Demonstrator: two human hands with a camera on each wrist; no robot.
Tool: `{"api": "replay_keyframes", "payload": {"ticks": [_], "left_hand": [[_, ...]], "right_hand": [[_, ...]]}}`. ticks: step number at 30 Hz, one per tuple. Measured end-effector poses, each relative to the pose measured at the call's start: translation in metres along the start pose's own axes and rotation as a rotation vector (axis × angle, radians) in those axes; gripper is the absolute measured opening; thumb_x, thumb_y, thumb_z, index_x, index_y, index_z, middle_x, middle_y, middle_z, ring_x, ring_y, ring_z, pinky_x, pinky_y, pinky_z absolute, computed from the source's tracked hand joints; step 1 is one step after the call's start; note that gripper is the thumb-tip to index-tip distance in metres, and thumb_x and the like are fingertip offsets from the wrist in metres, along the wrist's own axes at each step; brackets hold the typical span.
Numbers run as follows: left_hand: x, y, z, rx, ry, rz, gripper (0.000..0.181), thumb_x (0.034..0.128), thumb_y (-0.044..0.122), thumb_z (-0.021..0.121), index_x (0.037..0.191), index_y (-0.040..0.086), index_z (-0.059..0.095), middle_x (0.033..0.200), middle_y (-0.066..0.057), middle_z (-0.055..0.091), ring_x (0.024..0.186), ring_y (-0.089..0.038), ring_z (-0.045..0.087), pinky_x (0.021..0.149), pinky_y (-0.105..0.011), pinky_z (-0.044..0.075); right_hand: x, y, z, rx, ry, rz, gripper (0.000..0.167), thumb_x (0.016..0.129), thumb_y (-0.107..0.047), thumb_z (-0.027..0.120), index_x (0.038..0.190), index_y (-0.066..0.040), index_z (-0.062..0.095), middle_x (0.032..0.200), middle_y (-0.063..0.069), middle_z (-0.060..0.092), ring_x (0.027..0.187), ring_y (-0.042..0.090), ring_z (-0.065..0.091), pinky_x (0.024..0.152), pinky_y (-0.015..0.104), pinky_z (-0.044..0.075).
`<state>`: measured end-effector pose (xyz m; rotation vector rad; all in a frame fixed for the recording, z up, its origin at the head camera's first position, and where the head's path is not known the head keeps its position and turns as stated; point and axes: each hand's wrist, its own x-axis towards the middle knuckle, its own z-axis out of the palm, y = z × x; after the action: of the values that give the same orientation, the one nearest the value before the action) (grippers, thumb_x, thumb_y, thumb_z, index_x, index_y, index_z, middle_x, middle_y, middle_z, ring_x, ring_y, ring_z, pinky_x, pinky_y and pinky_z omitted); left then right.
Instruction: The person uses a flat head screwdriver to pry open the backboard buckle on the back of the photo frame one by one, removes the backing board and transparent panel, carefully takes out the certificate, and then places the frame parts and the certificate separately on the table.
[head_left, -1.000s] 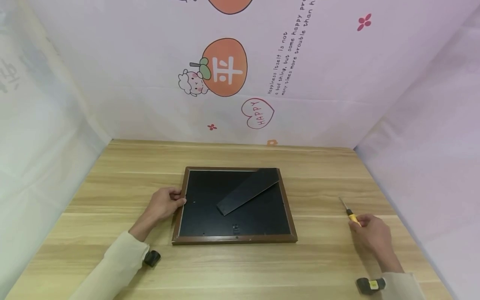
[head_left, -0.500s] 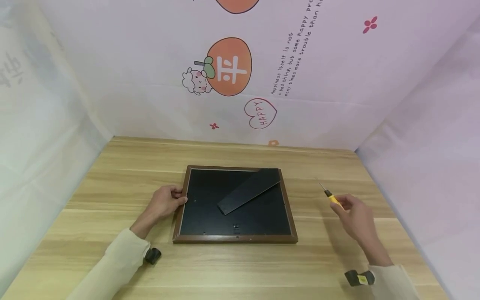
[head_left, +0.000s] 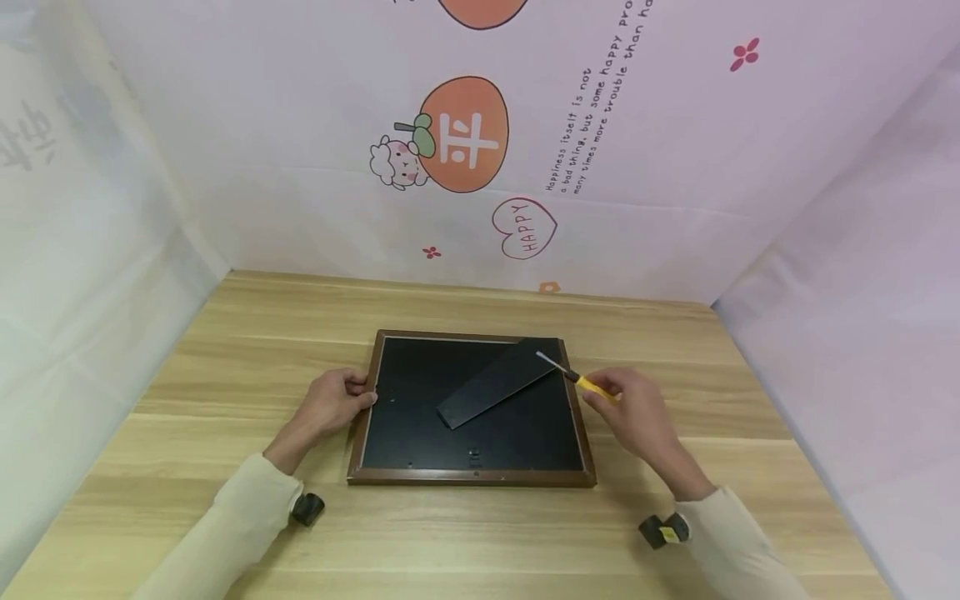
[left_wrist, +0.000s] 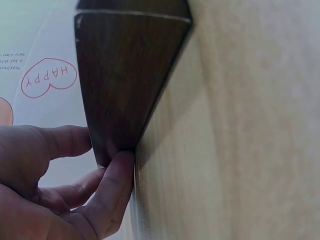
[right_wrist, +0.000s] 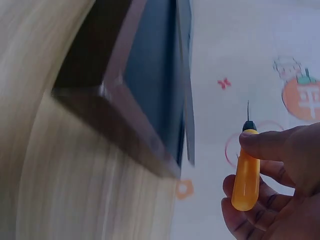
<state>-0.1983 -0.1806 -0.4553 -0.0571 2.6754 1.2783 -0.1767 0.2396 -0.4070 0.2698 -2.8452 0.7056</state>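
Observation:
A brown picture frame (head_left: 472, 477) lies face down on the table, its black backing (head_left: 420, 375) upward. The easel leg (head_left: 495, 387) slants across that backing from the upper right corner. At the frame's left side my left hand (head_left: 326, 408) grips the edge, thumb on top and fingers against the side, as the left wrist view also shows. My right hand (head_left: 633, 412) holds a small screwdriver (right_wrist: 246, 182) by its yellow handle. Its thin metal shaft points left, over the frame's upper right corner; whether the tip touches anything I cannot tell.
The wood-grain table (head_left: 465, 542) extends around the frame. White cloth walls enclose it left and right, and a printed cloth (head_left: 637, 250) hangs behind. Each wrist carries a small black camera, such as the right wrist camera (head_left: 663, 530).
My right hand has moved left with the screwdriver, from the right part of the table to the frame's right edge. The left hand and the frame stay in place.

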Motion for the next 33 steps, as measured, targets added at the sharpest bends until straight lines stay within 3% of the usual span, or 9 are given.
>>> {"api": "replay_keyframes", "payload": {"ticks": [9,14,21,33], "left_hand": [[-0.001,0.003,0.000,-0.001,-0.010,-0.012,0.037,0.0911,0.014,0.068,0.121,-0.007,0.060,0.113,-0.022,0.068,0.106,-0.034,0.064,0.085,-0.040,0.055],[0.000,0.002,0.000,0.000,-0.014,-0.004,0.036,0.0919,0.013,0.067,0.122,-0.006,0.059,0.114,-0.022,0.067,0.107,-0.034,0.064,0.087,-0.041,0.055],[0.000,-0.001,0.001,0.010,-0.007,-0.001,0.037,0.0927,0.013,0.065,0.124,-0.006,0.059,0.115,-0.021,0.067,0.109,-0.034,0.064,0.089,-0.042,0.054],[0.001,-0.002,0.003,-0.001,-0.005,0.012,0.037,0.0929,0.012,0.066,0.123,-0.007,0.058,0.114,-0.022,0.067,0.107,-0.034,0.064,0.087,-0.042,0.055]], "right_hand": [[0.007,-0.034,0.027,-0.041,-0.074,-0.091,0.019,0.087,-0.021,0.076,0.101,-0.010,0.073,0.102,0.007,0.069,0.089,0.023,0.064,0.077,0.042,0.056],[0.012,-0.051,0.041,-0.048,-0.108,-0.150,0.015,0.086,-0.021,0.076,0.099,-0.013,0.074,0.098,0.003,0.069,0.086,0.018,0.063,0.075,0.037,0.055],[0.020,-0.075,0.055,-0.050,-0.168,-0.157,0.015,0.087,-0.021,0.076,0.101,-0.015,0.074,0.098,0.000,0.067,0.083,0.013,0.059,0.076,0.035,0.054],[0.039,-0.094,0.078,-0.058,-0.201,-0.267,0.016,0.089,-0.019,0.073,0.105,-0.013,0.074,0.098,0.002,0.066,0.088,0.015,0.060,0.081,0.036,0.055]]}}
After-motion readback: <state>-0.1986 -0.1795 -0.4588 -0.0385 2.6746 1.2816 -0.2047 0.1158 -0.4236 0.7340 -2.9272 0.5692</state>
